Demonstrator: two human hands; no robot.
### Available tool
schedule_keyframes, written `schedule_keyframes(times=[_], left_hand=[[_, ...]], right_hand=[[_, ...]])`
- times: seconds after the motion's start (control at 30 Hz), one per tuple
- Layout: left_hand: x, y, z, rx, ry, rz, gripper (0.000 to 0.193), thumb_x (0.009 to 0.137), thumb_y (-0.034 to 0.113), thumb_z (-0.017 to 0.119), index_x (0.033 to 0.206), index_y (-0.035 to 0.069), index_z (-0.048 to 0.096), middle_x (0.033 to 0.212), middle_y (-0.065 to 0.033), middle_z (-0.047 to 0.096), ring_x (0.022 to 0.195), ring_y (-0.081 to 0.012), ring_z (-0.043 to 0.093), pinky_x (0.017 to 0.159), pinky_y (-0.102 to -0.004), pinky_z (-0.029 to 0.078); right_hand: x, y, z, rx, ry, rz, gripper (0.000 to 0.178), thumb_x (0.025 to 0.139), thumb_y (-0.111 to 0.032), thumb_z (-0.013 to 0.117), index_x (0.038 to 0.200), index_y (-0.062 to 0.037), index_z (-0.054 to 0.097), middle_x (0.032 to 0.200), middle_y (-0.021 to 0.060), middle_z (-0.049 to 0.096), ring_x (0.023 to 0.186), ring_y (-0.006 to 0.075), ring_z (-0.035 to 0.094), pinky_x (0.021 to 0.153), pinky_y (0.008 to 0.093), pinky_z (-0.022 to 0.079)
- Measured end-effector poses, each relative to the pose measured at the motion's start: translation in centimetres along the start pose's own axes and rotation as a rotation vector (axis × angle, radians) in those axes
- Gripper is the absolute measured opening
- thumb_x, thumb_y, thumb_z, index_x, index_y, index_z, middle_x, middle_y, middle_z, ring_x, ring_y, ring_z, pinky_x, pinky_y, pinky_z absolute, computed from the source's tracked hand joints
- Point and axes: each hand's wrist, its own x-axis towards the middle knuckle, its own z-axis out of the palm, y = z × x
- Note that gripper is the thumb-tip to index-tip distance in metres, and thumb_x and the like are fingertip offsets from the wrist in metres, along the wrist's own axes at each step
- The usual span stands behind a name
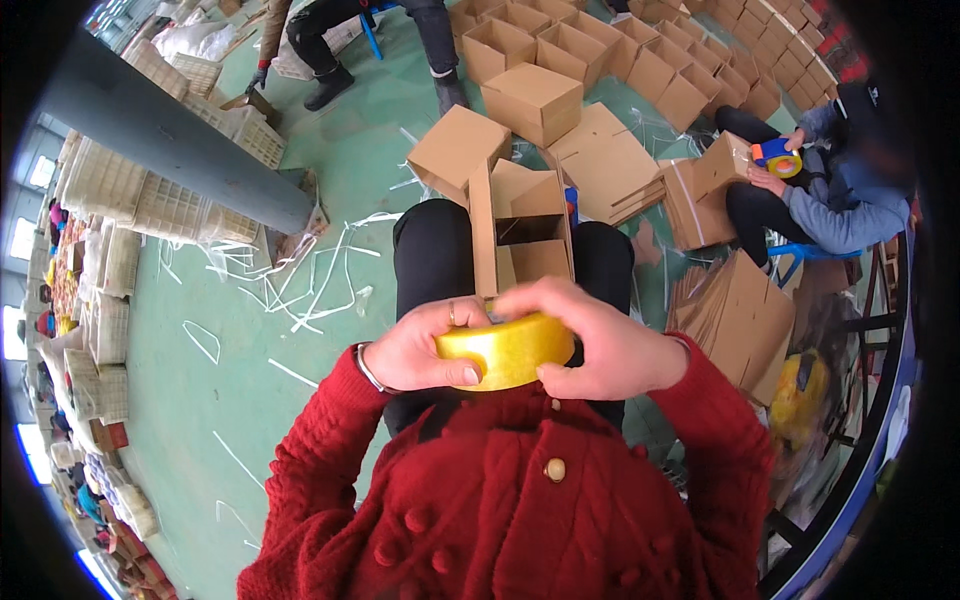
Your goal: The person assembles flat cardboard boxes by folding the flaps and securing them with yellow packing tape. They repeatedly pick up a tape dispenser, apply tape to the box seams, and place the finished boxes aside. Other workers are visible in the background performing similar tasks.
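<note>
A wide roll of yellow packing tape (510, 352) is held in front of my red cardigan, between both hands. My left hand (425, 345) grips its left side, thumb along the outer face and fingers over the upper edge. On the other side my right hand (600, 340) curls round the roll, its thumb pressed near the lower edge; its fingertips are a little blurred. Between my knees stands an open cardboard box (535, 225) with its flaps up. A bit of a blue thing (571, 205) shows beside the box, mostly hidden.
Closed boxes (532, 103) and flat cardboard (605, 160) lie ahead, with rows of open boxes behind. At right a seated person holds a tape dispenser (777, 158) against a box. A grey pillar (180, 125) stands left; white strapping strips (320, 285) litter the green floor.
</note>
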Motion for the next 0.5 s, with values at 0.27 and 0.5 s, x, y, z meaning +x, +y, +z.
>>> schedule_keyframes(times=[0.27, 0.5], left_hand=[[-1.0, -1.8, 1.9, 0.038, 0.135, 0.152, 0.038, 0.084, 0.027, 0.075, 0.102, 0.003, 0.052, 0.101, -0.0048, 0.051, 0.090, -0.0138, 0.048, 0.081, -0.0280, 0.042], [-0.7, -1.3, 2.2, 0.322, 0.184, 0.288, 0.042, 0.079, 0.031, 0.078, 0.099, 0.003, 0.054, 0.089, -0.0081, 0.054, 0.079, -0.0217, 0.052, 0.073, -0.0314, 0.044]], right_hand=[[-2.2, -1.1, 2.8, -0.636, 0.492, -0.311, 0.039, 0.063, -0.007, 0.080, 0.098, -0.0102, 0.064, 0.102, 0.0039, 0.058, 0.090, 0.0254, 0.059, 0.077, 0.0369, 0.051], [-3.1, -0.2, 3.2, -0.679, 0.527, -0.358, 0.039, 0.062, -0.002, 0.079, 0.097, -0.0090, 0.064, 0.097, 0.0045, 0.060, 0.083, 0.0244, 0.061, 0.068, 0.0327, 0.053]])
